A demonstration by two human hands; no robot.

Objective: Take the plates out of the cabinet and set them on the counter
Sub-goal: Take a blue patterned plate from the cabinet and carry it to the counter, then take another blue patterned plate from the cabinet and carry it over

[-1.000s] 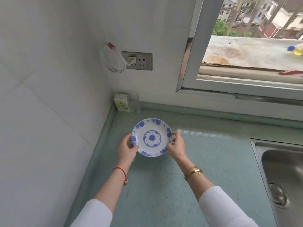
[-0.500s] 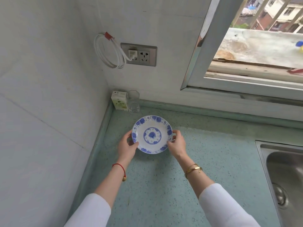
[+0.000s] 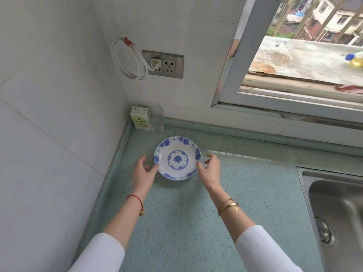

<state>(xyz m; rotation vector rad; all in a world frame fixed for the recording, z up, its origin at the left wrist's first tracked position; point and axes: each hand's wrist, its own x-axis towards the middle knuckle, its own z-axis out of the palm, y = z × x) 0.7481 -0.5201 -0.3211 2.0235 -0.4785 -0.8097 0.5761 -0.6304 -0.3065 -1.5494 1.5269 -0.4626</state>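
Observation:
A white plate with a blue flower pattern [image 3: 177,158] lies flat on the speckled green counter [image 3: 186,222], near the back left corner. My left hand [image 3: 143,174] hovers just off the plate's left rim with relaxed, spread fingers; its thumb tip is close to the rim. My right hand [image 3: 211,170] is at the plate's right rim, fingers loosely open, holding nothing. No cabinet is in view.
A small carton [image 3: 139,121] and a clear glass [image 3: 156,119] stand in the corner behind the plate. A steel sink [image 3: 334,209] is set into the counter at the right. A wall socket with a coiled white cable [image 3: 163,64] hangs above. A window is at the upper right.
Both hands held the plate by its rim a moment ago. They have set it down on the counter and let go, with fingers now spread beside it.

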